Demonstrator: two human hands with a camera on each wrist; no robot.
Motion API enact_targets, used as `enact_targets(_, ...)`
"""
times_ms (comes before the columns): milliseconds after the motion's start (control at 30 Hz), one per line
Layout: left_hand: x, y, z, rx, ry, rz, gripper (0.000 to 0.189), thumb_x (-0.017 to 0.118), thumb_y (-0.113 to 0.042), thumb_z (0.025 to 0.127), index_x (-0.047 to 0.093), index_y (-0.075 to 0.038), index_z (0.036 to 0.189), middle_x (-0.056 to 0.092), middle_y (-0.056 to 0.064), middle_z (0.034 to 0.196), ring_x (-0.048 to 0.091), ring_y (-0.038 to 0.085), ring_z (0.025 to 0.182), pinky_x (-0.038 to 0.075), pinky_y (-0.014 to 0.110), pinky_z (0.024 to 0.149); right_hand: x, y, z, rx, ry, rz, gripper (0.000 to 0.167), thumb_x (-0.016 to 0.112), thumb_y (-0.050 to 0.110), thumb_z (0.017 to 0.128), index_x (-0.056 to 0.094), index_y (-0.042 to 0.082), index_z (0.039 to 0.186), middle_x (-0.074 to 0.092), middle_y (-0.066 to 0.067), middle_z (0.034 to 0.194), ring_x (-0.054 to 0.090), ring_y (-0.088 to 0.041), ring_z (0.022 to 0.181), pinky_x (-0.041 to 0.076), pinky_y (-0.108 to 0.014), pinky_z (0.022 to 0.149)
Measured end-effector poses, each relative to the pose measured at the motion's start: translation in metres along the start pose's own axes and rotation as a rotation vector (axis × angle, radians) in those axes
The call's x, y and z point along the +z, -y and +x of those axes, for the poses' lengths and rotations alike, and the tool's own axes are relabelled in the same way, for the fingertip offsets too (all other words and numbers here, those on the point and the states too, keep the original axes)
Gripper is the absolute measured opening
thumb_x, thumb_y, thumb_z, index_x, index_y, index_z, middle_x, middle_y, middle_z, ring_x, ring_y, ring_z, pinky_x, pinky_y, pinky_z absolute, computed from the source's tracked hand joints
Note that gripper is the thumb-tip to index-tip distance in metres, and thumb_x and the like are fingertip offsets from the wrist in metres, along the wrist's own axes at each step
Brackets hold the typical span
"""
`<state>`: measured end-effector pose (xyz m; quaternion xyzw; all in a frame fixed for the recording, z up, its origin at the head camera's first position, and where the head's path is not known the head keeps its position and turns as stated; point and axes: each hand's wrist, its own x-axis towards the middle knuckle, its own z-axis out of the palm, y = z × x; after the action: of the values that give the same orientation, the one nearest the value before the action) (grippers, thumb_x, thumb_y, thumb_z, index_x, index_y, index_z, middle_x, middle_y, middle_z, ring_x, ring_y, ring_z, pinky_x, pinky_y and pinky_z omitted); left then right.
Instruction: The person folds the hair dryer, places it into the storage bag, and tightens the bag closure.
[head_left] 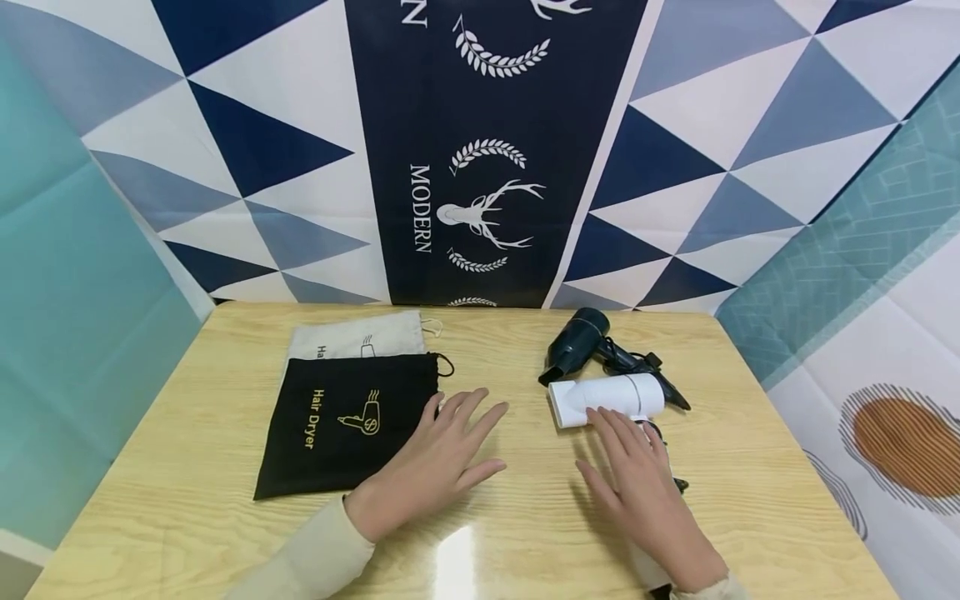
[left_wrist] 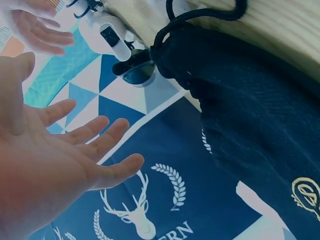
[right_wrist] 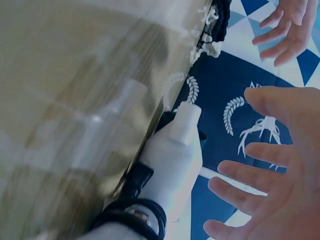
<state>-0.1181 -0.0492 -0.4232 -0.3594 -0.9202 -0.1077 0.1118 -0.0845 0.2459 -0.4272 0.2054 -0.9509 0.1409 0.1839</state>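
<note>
My left hand (head_left: 435,462) hovers with fingers spread at the right edge of a black drawstring bag (head_left: 300,467), which is printed "Hair Dryer" in gold. In the left wrist view its palm faces the side of the bag (left_wrist: 250,100) and holds nothing. My right hand (head_left: 645,483) is near a white hair dryer (head_left: 618,393), its fingertips overlapping the barrel in the head view. The right wrist view has the hand (right_wrist: 280,185) with fingers extended beside the white dryer (right_wrist: 170,155), a black cord wound round its handle. Behind lies a dark hair dryer (head_left: 573,348).
A pale drawstring bag (head_left: 397,332) lies partly under the black one, toward the back left. The wooden table (head_left: 480,367) ends at a patterned wall sheet (head_left: 480,208). The dark dryer's handle and bundled cord (head_left: 637,362) reach to the right.
</note>
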Motion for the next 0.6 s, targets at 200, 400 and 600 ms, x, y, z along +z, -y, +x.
enact_targets(200, 0.003, -0.003, 0.008, 0.015, 0.01, -0.016, 0.063, 0.03, -0.06, 0.103, 0.034, -0.021, 0.153, 0.036, 0.011, 0.152, 0.04, 0.028, 0.135, 0.03, 0.061, 0.11, -0.009, -0.009, -0.005, 0.066, 0.011, 0.004, 0.06, 0.069, 0.023, 0.094, 0.046, 0.002, 0.145, 0.048, -0.021, 0.143, 0.042, -0.042, 0.131, 0.029, -0.063, 0.104)
enact_targets(400, 0.003, -0.006, 0.015, 0.036, 0.015, -0.024, 0.063, 0.03, -0.059, 0.103, 0.035, -0.02, 0.153, 0.038, 0.01, 0.15, 0.043, 0.028, 0.133, 0.03, 0.059, 0.11, -0.015, -0.018, -0.011, 0.085, -0.015, -0.012, 0.059, 0.072, 0.018, 0.091, 0.048, -0.001, 0.142, 0.051, -0.023, 0.138, 0.045, -0.044, 0.127, 0.034, -0.062, 0.1)
enact_targets(600, 0.002, -0.011, 0.024, 0.06, 0.02, -0.032, 0.061, 0.034, -0.057, 0.104, 0.035, -0.02, 0.153, 0.039, 0.01, 0.15, 0.043, 0.029, 0.133, 0.031, 0.058, 0.11, -0.018, -0.026, -0.017, 0.097, -0.049, -0.026, 0.06, 0.075, 0.016, 0.087, 0.05, -0.004, 0.138, 0.052, -0.026, 0.134, 0.047, -0.045, 0.123, 0.038, -0.062, 0.095)
